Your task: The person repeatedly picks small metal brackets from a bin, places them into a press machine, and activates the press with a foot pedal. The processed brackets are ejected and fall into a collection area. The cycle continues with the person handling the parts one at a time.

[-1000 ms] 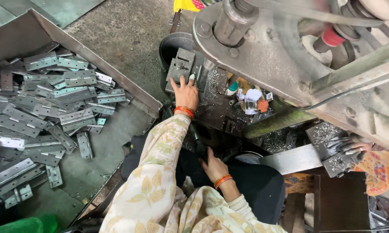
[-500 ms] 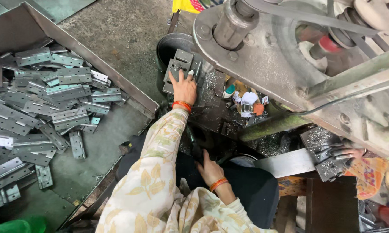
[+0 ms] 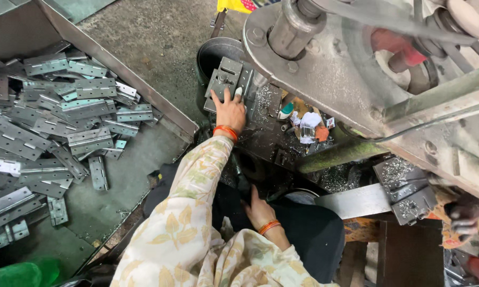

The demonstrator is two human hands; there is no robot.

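While the big grey machine point(image 3: 356, 79) fills the upper right of the frame, the left hand point(image 3: 230, 109) lies flat on a small stack of grey metal plates point(image 3: 226, 79) near the top middle, just as it did a moment ago. Its fingers are spread out and pressed on the top plate, so the grip is loose and flat, not closed around anything. Hardly anything has changed here: the hand has stayed on the plates, and only the view has slid a little. That suggests the stack is being held steady or lined up on the dark machine bed point(image 3: 261, 138). The right hand point(image 3: 258, 210) rests low in the middle of the frame, on the dark cloth over the lap, with its fingers loose and holding nothing. It has stayed put too. Both wrists wear orange bangles. Just behind the plates stands a dark round metal bucket point(image 3: 213, 53); I cannot tell what is inside it. On the left side of the frame sits a large metal tray point(image 3: 160, 106) with sloping walls. It holds a big heap of flat grey hinges point(image 3: 64, 122) with small holes, lying every which way. At the lower right, more plates point(image 3: 407, 194) sit on a ledge, dusted with tiny metal chips.
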